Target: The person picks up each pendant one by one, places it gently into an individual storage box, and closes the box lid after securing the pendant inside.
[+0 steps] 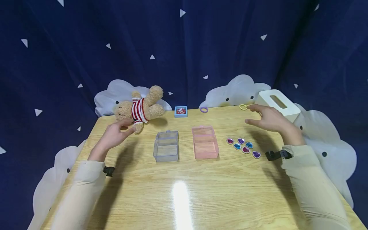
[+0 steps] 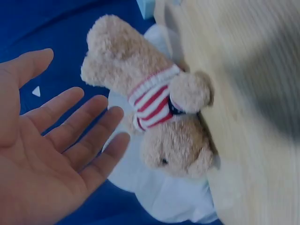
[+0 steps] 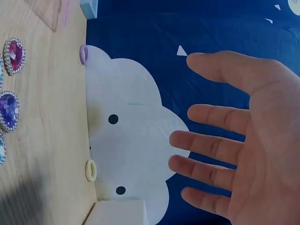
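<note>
A teddy bear in a red-and-white striped shirt (image 1: 139, 110) lies on its side at the table's back left. My left hand (image 1: 114, 134) is beside it, fingers spread; in the left wrist view a gap shows between the hand (image 2: 61, 145) and the bear (image 2: 154, 98). Over the back right, my right hand (image 1: 271, 119) is held with straight, parted fingers and nothing in it. Close to its fingertips lies a yellow ring (image 1: 242, 107), also seen in the right wrist view below the hand (image 3: 267, 140).
Mid-table stand a grey clear box (image 1: 166, 156) and a pink clear box (image 1: 205, 155), lids open. Several heart gems (image 1: 245, 149) lie right of them. Along the back edge are a small blue box (image 1: 180, 115), a purple ring (image 1: 203, 110) and a white tissue box (image 1: 291, 110).
</note>
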Demonstrator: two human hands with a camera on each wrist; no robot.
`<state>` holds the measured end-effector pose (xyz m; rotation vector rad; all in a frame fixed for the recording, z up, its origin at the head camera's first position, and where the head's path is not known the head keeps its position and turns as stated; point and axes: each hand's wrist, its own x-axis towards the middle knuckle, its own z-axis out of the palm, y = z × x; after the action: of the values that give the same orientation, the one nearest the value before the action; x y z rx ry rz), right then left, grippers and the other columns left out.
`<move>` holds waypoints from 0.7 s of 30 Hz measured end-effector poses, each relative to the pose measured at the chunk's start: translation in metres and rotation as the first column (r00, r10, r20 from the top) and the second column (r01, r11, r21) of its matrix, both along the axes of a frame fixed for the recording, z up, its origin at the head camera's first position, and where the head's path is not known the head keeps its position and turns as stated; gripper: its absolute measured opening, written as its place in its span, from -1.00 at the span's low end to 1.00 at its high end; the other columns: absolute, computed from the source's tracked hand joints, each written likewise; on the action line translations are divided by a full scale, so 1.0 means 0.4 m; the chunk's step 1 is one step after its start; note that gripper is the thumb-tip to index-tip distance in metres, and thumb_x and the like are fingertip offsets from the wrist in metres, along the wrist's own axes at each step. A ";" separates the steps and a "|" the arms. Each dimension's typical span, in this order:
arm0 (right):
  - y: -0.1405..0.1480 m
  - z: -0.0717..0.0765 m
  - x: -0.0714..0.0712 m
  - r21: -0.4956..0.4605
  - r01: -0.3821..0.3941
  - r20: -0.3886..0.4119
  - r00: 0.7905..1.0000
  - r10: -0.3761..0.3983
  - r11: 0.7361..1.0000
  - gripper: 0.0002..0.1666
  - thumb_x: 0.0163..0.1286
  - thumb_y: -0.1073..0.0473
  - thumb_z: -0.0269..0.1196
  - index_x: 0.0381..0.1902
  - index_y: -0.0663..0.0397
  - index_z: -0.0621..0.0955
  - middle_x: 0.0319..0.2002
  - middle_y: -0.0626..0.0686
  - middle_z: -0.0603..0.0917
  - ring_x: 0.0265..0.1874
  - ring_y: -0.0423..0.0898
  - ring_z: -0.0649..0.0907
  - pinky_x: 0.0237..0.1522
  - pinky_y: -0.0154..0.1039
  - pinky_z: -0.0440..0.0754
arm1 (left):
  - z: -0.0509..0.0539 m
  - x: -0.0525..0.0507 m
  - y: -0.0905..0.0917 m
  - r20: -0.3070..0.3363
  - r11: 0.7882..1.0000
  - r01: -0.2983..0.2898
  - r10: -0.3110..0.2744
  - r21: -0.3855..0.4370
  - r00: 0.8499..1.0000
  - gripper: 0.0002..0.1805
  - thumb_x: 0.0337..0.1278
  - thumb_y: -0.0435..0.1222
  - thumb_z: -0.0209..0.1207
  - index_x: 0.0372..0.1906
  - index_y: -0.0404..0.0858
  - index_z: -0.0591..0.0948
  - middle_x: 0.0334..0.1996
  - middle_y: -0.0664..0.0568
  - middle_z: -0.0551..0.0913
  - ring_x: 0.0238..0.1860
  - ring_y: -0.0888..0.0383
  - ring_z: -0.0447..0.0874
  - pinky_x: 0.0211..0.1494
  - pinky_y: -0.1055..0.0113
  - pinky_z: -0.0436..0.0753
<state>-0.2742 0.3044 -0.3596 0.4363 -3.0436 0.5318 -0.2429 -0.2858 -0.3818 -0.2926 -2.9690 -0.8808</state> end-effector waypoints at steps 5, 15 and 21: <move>-0.003 -0.015 -0.005 -0.040 -0.028 -0.004 1.000 0.028 0.999 -0.27 0.35 -0.18 0.31 0.33 0.08 0.48 0.21 0.27 0.60 0.15 0.22 0.59 0.12 0.22 0.55 | -0.014 0.007 0.028 -0.005 0.993 0.006 -0.005 0.120 1.000 -0.50 0.36 -0.10 0.21 0.27 -0.27 0.54 0.23 -0.22 0.60 0.19 -0.23 0.63 0.19 -0.10 0.62; -0.015 -0.044 -0.004 -0.083 -0.078 -0.007 0.997 0.078 0.993 -0.38 0.33 -0.06 0.36 0.26 0.08 0.55 0.07 0.19 0.71 -0.09 0.09 0.72 -0.15 -0.08 0.64 | -0.028 0.021 0.094 -0.011 0.961 0.029 -0.027 0.276 1.000 -0.52 0.29 -0.19 0.28 0.26 -0.25 0.55 0.20 -0.22 0.62 0.20 -0.24 0.61 0.16 -0.08 0.66; -0.027 -0.059 -0.001 -0.127 -0.119 0.042 0.991 0.125 0.985 -0.43 0.35 -0.06 0.34 0.22 0.09 0.57 0.03 0.21 0.72 -0.13 0.05 0.72 -0.16 -0.14 0.64 | -0.037 0.026 0.129 -0.018 0.949 0.039 -0.035 0.313 0.999 -0.53 0.29 -0.19 0.29 0.26 -0.19 0.55 0.22 -0.18 0.61 0.20 -0.19 0.63 0.15 -0.06 0.67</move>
<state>-0.2746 0.2934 -0.3831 0.6163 -3.0221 0.7439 -0.2326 -0.2340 -0.3967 -0.3396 -2.7586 -1.3269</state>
